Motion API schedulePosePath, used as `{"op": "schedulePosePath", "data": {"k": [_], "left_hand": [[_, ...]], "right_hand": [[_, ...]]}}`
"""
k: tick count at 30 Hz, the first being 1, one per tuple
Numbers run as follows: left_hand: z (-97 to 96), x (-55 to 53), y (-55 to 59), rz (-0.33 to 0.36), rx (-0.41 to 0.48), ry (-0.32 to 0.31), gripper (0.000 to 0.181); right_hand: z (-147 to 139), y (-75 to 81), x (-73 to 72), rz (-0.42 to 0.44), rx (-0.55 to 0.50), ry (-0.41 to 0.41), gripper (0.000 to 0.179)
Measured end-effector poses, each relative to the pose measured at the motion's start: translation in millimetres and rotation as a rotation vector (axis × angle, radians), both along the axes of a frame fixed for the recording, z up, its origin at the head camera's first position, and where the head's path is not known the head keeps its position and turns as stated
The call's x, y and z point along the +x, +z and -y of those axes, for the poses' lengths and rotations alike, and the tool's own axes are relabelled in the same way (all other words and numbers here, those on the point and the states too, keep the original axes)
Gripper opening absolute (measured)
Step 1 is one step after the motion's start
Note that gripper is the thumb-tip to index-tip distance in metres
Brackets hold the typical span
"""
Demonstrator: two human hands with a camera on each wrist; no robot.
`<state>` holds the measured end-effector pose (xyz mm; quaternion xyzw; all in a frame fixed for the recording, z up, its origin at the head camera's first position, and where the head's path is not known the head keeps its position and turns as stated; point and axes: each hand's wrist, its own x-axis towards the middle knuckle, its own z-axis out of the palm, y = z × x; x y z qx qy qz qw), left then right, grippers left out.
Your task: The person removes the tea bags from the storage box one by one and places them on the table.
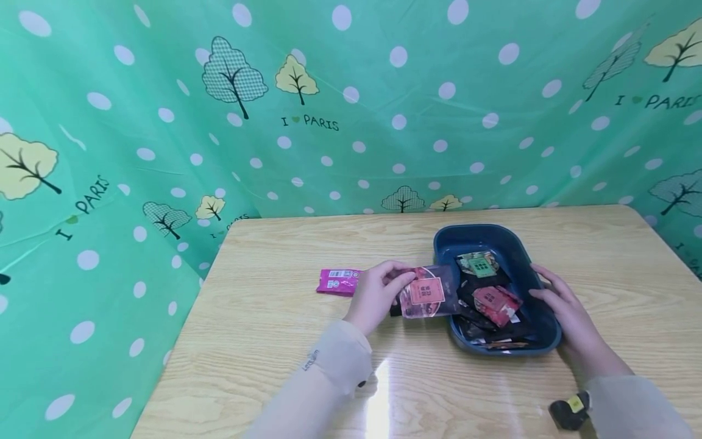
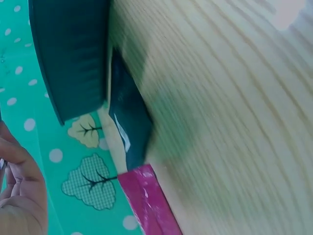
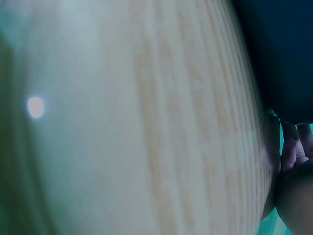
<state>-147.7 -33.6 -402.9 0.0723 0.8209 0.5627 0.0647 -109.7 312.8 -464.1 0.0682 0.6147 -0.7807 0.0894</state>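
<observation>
My left hand [image 1: 375,292] pinches a flat pouch [image 1: 429,292] with a pink label, holding it up beside the left rim of a dark blue plastic bin [image 1: 496,228]. Several pouches lie inside, among them a green-labelled pouch [image 1: 481,266] and a red-labelled pouch [image 1: 496,303]. At the bin's right side my right hand [image 1: 567,314] holds the rim with its fingertips. Under the held pouch, a dark pouch [image 2: 129,115] lies on the table, mostly hidden in the head view. A magenta packet [image 1: 337,282] lies left of it, partly behind my left hand.
Everything stands on a light wood-grain table [image 1: 274,347]. A green dotted curtain [image 1: 384,122] with tree prints hangs behind and along the left side. Near my right sleeve sits a small black object [image 1: 569,411] with a yellow patch.
</observation>
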Motion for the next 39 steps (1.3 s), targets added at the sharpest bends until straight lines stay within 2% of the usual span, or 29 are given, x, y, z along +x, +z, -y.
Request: {"op": "schedulePosePath", "data": {"k": [7, 13, 18, 26, 33, 39], "left_hand": [[13.0, 1.9, -6.0, -0.013, -0.063, 0.008, 0.019], [27.0, 5.5, -13.7, 0.031, -0.093, 0.015, 0.016], [33.8, 8.2, -21.8, 0.086, -0.11, -0.006, 0.015], [30.7, 14.8, -31.6, 0.119, -0.148, -0.035, 0.019], [26.0, 16.7, -33.1, 0.156, -0.159, -0.032, 0.019], [23.8, 17.1, -32.9, 0.216, -0.17, -0.05, 0.022]], "right_hand": [[1, 0.4, 0.6, 0.01, 0.03, 0.006, 0.05], [0, 0.8, 1.1, -0.006, 0.002, 0.012, 0.051], [0, -0.1, 0.7, -0.009, 0.032, 0.019, 0.051], [0, 0.2, 1.5, -0.012, 0.038, 0.019, 0.052], [-1, -0.7, 0.2, -0.003, 0.062, 0.016, 0.052], [-2, -0.3, -0.7, 0.01, 0.064, 0.015, 0.052]]}}
